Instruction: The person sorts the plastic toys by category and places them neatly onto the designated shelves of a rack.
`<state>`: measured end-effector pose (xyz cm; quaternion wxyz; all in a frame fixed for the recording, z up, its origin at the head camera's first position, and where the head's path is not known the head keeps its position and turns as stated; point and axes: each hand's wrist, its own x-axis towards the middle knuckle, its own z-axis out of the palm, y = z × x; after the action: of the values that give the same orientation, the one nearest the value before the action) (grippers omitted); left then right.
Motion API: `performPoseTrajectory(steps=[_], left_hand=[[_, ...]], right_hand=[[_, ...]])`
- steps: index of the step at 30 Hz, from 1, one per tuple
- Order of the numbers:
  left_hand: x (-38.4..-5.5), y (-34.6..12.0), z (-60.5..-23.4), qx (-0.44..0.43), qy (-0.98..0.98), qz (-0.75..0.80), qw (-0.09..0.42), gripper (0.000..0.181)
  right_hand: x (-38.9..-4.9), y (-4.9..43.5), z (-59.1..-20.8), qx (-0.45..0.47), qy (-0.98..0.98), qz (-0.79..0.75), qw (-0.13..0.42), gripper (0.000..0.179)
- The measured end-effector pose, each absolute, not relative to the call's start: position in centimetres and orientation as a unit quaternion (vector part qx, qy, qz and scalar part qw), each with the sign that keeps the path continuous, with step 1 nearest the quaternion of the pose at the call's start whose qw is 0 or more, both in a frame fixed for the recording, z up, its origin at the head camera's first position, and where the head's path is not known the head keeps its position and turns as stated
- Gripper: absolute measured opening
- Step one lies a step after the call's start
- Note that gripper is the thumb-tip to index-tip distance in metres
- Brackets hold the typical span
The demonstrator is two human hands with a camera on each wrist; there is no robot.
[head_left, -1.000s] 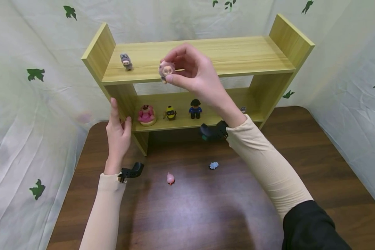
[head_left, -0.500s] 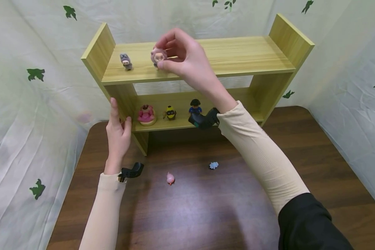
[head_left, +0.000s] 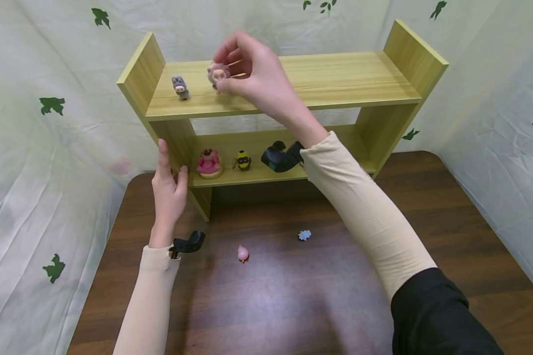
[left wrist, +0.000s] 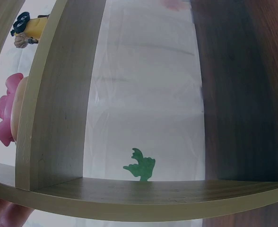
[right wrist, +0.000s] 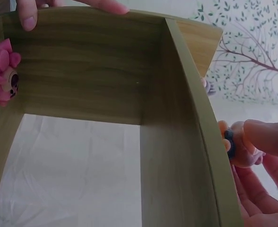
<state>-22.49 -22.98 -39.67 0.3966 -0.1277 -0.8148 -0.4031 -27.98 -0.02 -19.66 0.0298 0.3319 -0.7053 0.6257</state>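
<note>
A small figurine with a mauve hood [head_left: 217, 74] is pinched between thumb and fingers of my right hand [head_left: 259, 74], over the left part of the upper shelf board. In the right wrist view the figurine [right wrist: 240, 144] shows at the board's edge; whether its feet touch the board I cannot tell. To its left stands a grey bunny-eared figurine [head_left: 180, 88]. My left hand [head_left: 169, 192] rests against the left side panel of the wooden shelf [head_left: 337, 79], index finger extended upward and thumb at the panel's front edge.
On the lower board sit a pink bear [head_left: 209, 162] and a yellow figure [head_left: 242, 160]. A dark-haired figure [head_left: 279, 145] is mostly hidden behind the right wrist camera [head_left: 280, 158]. A pink toy [head_left: 242, 253] and a pale blue piece [head_left: 304, 235] lie on the brown table [head_left: 257, 301].
My right hand has carried the mauve-hooded figurine up, back and left, from in front of the upper board's edge to over the board. My left hand has stayed in place.
</note>
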Motion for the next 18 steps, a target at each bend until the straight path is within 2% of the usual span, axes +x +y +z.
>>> performPoseTrajectory(steps=[18], left_hand=[[-22.5, -22.98, -39.75, -0.128, -0.814, -0.403, 0.398, 0.091]], right_hand=[[-27.74, -0.52, -19.05, 0.325, -0.749, 0.578, 0.022, 0.028]])
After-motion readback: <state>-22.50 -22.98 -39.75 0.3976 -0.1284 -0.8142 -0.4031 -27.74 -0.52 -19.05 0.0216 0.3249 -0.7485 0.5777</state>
